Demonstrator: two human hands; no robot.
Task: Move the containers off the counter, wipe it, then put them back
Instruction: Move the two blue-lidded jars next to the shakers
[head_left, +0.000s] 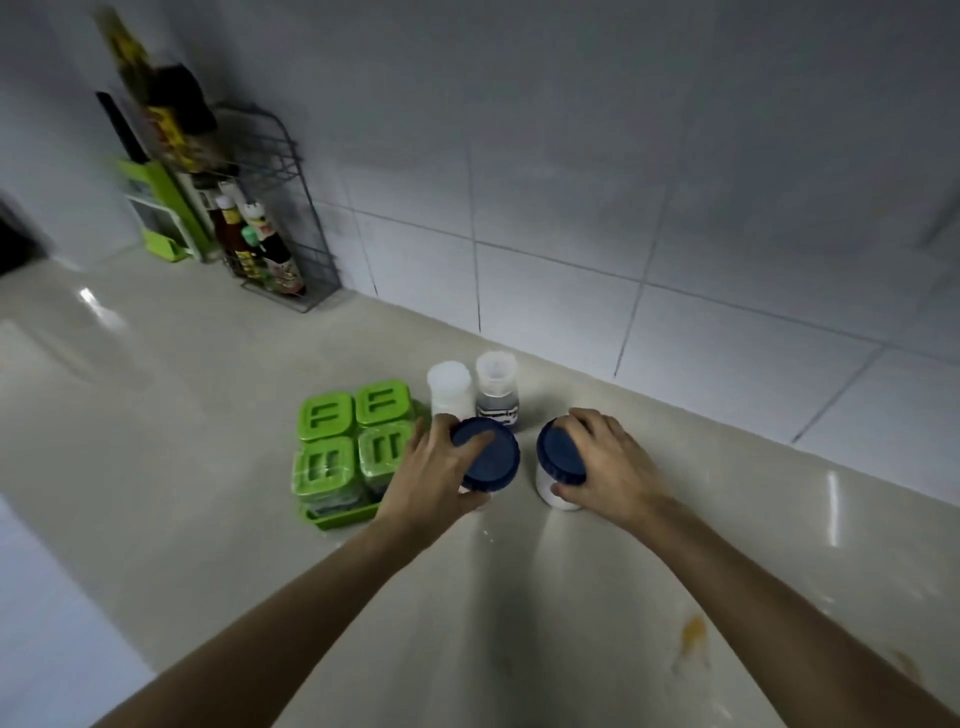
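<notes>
Two white jars with dark blue lids stand on the beige counter (208, 415). My left hand (431, 478) is wrapped around the left blue-lidded jar (491, 460), fingers over its lid. My right hand (605, 467) grips the right blue-lidded jar (558, 467), which leans to the left. Behind them, close to the wall, stand a white-capped jar (449, 389) and a clear-capped jar (497, 387). To the left sits a green tray of green-lidded spice boxes (353, 441), right beside my left hand.
A wire rack (280, 234) with sauce bottles and a green holder (166, 218) stand at the back left against the tiled wall (675, 208). An orange stain (693, 634) marks the counter near my right forearm.
</notes>
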